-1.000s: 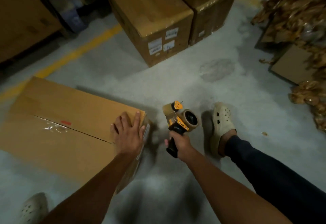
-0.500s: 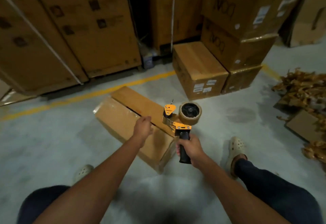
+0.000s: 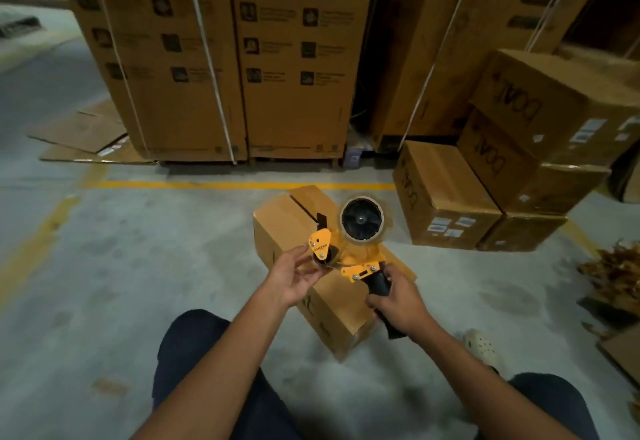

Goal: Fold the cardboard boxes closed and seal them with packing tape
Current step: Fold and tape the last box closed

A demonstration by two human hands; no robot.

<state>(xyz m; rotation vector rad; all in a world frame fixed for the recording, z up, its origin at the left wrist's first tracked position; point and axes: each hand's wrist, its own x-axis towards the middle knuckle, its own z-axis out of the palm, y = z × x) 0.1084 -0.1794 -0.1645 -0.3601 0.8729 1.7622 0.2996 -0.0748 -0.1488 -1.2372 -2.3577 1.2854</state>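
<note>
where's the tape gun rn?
Head view, centre: tape gun held over the cardboard box on the floor, right hand gripping its black handle, left hand pinching its roller end.

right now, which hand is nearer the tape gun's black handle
Right. The right hand grips the black handle; the left hand holds the tape gun at its front end.
</note>
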